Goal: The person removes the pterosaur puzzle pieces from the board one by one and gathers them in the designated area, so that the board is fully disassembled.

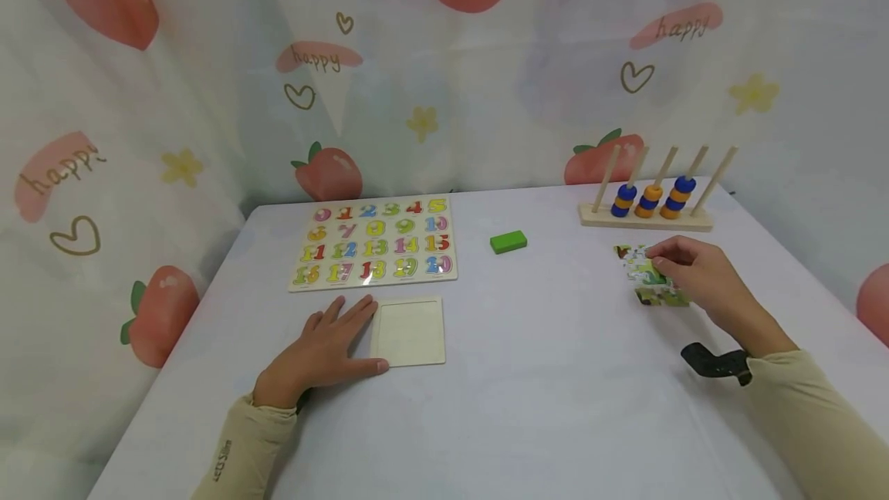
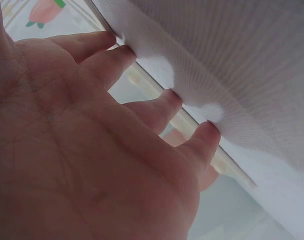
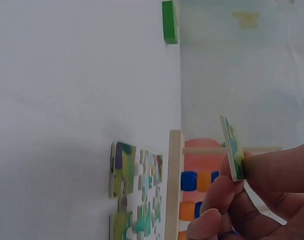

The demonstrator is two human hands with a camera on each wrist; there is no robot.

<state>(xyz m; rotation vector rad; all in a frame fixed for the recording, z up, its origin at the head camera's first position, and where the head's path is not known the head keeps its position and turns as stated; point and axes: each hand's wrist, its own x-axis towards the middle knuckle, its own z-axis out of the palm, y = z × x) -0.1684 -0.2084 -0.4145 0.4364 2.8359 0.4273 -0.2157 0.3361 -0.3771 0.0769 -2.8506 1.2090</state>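
Observation:
My right hand (image 1: 704,280) pinches a jigsaw puzzle piece (image 3: 233,150) between thumb and fingers. In the right wrist view that piece is tilted up on edge, clear of the table. Just beside the hand, several other jigsaw puzzle pieces (image 3: 123,170) with green and white print lie flat in a cluster, partly hidden by the hand in the head view. On the left, my left hand (image 1: 322,353) rests on the table with its fingers spread. Its thumb and fingertips touch the left edge of a square wooden puzzle tray (image 1: 410,332) with a shallow recess.
Behind the tray lies a number board (image 1: 375,241) with coloured digits. A green block (image 1: 508,242) sits near the table's middle. At the back right stands a wooden peg stand (image 1: 646,218) with blue and orange beads. A printed curtain (image 1: 500,83) hangs behind.

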